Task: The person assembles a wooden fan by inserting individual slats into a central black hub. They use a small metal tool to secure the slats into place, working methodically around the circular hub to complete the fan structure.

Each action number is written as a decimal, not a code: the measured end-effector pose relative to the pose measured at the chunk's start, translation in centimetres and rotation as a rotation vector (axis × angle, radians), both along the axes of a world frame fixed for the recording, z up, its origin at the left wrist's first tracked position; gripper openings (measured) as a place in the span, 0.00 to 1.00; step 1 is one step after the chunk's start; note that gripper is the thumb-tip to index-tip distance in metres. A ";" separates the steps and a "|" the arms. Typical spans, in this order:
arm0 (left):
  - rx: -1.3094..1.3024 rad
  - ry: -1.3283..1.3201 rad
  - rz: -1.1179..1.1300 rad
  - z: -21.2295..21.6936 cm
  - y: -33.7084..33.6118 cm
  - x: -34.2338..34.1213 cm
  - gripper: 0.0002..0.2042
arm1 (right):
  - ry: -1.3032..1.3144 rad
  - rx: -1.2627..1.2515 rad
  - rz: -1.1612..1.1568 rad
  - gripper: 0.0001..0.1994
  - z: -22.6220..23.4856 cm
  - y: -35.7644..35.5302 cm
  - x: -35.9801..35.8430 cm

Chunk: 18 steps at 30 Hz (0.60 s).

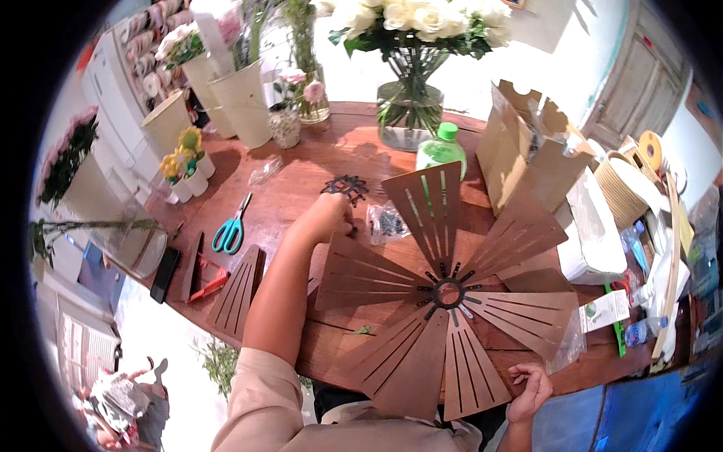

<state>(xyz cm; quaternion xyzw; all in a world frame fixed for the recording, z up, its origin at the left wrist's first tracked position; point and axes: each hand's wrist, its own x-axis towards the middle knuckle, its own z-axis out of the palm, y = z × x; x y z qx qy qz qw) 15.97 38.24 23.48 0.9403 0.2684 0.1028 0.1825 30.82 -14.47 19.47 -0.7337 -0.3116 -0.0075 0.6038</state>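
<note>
A large fan-shaped wheel of brown slotted panels [520, 309] spreads in front of me, several panels meeting around a black hub ring [449, 293]. My left hand [333, 216] reaches past its left side, fingers curled and partly hidden; what they hold does not show. Just beyond it lies a black spoked ring [346, 188], and to its right a clear bag of small dark parts [387, 224]. My right hand [531, 392] hovers by the near right panel's outer edge, holding nothing, fingers loosely bent and apart. A loose slotted panel [238, 290] lies left of my forearm.
Teal-handled scissors [229, 232], a red-handled tool [208, 286] and a phone [166, 275] lie on the left. A green-capped bottle [446, 151], a rose vase [410, 113] and an open cardboard box [520, 154] stand behind the wheel. A white bin [593, 233] stands right.
</note>
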 end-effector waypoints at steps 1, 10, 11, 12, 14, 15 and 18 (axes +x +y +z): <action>-0.088 0.010 -0.027 0.5 -0.4 0.3 0.07 | 0.042 0.002 -0.011 0.23 0.0 -0.3 0.2; -0.021 -0.173 0.194 6.2 -2.8 -5.8 0.09 | 0.181 -0.113 0.031 0.16 1.1 -1.0 2.2; -0.036 -0.113 0.196 6.8 -3.3 -6.7 0.09 | 0.085 -0.197 0.009 0.16 1.2 -2.2 2.3; -0.050 -0.050 0.199 7.4 -4.0 -7.9 0.09 | -0.011 -0.279 -0.010 0.15 1.9 -2.7 2.4; -0.077 0.082 0.232 6.8 -4.9 -10.3 0.10 | -0.239 -0.394 0.014 0.10 7.0 -0.4 -0.5; -0.089 0.147 0.253 6.4 -5.3 -11.5 0.10 | -0.315 -0.416 0.051 0.10 7.6 -0.5 -0.5; -0.083 0.191 0.249 5.6 -5.9 -12.0 0.10 | -0.431 -0.409 0.091 0.10 9.0 -0.6 -1.2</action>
